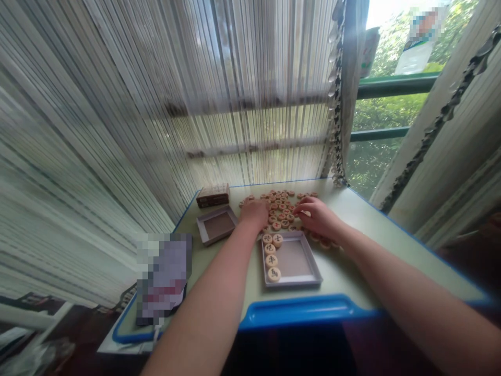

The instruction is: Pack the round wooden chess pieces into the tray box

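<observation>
Left hand (254,215) cups palm-down on round wooden chess pieces (279,209); right hand (318,216) narrows, grip unclear, at 12 o'clock from the tray (293,283).

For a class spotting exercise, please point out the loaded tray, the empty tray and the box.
loaded tray (293,259), head view, bare base
empty tray (218,225), head view, bare base
box (213,191), head view, top face

We faced a blue-edged table (352,224) against a pale striped curtain (156,104), with daylight and green trees (387,112) showing through a barred window (395,86).
</observation>
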Demonstrator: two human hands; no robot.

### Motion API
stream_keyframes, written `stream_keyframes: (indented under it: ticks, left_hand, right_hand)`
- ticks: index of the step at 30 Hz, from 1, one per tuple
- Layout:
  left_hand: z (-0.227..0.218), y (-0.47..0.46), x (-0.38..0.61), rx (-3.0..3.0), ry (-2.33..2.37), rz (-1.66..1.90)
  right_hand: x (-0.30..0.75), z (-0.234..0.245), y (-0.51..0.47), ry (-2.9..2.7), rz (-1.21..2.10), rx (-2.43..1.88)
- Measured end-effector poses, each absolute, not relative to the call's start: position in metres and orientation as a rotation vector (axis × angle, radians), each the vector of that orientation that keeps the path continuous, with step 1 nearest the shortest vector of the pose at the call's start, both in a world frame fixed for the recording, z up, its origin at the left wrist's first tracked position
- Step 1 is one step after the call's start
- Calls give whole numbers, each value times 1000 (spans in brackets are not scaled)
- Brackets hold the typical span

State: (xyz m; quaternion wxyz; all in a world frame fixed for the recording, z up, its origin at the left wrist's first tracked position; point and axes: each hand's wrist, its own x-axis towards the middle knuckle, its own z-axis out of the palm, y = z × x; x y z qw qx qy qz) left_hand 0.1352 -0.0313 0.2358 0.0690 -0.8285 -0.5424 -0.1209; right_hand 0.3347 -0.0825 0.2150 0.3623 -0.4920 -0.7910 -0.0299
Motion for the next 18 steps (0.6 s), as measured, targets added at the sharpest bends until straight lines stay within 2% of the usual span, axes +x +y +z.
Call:
stream_keyframes:
  ticks: [4,12,18]
  left_hand:
    - [241,-41,130,-2461,-1695,-598]
    - [248,-61,143,-3107,-1410,-1583]
    - [255,-71,149,-3394,-1429,-1663]
  right_hand:
    - [336,217,-87,-2057,-53,-1277]
    - [321,227,-111,-1962,35,-1110]
    - [319,227,-112,-1912,42,-985]
